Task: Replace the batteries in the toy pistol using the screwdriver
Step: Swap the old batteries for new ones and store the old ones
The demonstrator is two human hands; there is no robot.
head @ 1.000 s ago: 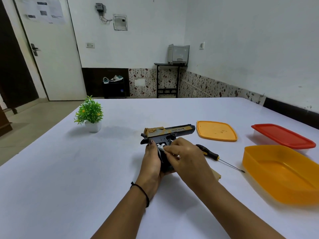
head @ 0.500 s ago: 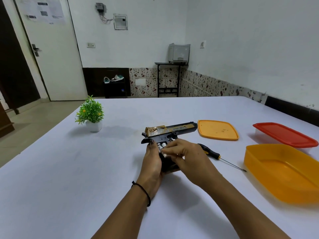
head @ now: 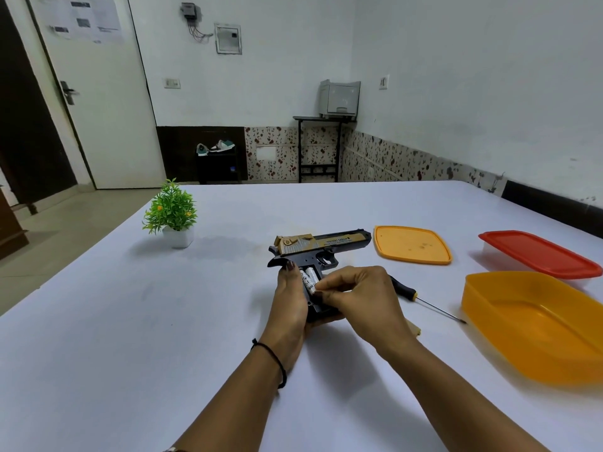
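Holding the toy pistol [head: 326, 244] on its side on the white table [head: 130, 321], curling the left hand [head: 290, 308] around the handle, thumb lying along the open compartment. Pinching the near end of a battery [head: 309, 278] in that compartment with the right hand [head: 362, 298], fingertips pressed together. Not touching the screwdriver [head: 403, 287], lying on the table just beyond the right hand.

screwdriver [head: 404, 287] right of pistol [head: 321, 247]
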